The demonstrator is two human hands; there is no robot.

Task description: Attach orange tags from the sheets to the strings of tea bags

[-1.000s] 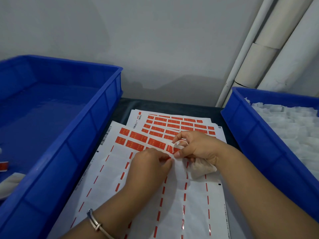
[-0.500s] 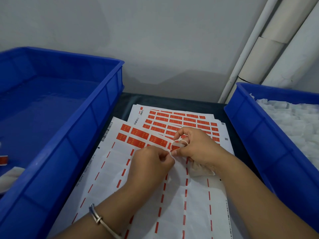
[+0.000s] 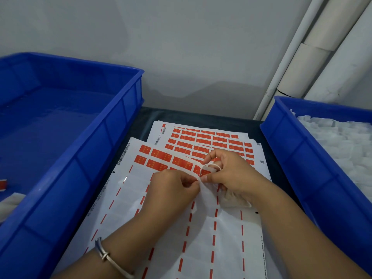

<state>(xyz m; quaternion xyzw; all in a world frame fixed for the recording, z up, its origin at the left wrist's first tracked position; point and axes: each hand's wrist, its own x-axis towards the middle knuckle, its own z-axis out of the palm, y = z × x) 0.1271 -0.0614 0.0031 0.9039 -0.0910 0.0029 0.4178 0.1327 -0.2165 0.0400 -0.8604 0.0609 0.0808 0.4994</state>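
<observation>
My left hand (image 3: 173,190) and right hand (image 3: 227,176) meet at the centre of the frame, fingertips touching. Both are curled tight: the left pinches the end of a thin white string (image 3: 207,168), and the right pinches it from the other side, with the string looping up in a small ring over my right fingers. Tucked under the heel of my right hand is a tea bag (image 3: 234,199), a soft, crumpled, off-white pouch. Whether an orange tag is already in the pinch I cannot tell.

A plain metal bangle (image 3: 108,258) sits on my left wrist at the lower left.

Beneath the hands lies the top tag sheet (image 3: 221,238), smooth glossy white backing with dashed orange lines where tags have been peeled off, and two rows of rectangular orange tags (image 3: 159,158) left along its far edge, just above my knuckles. A second sheet (image 3: 201,139), still full of orange tags, pokes out behind it toward the upper centre. Both rest on the dark bench (image 3: 153,115).

A rigid blue plastic bin (image 3: 84,164) fills the left of the frame, its ribbed wall close beside the sheet's edge. Another blue bin (image 3: 298,156) on the right, heaped with white tea bags (image 3: 342,141), stands just beside my right forearm. The sheets fill nearly the whole channel between the two.
</observation>
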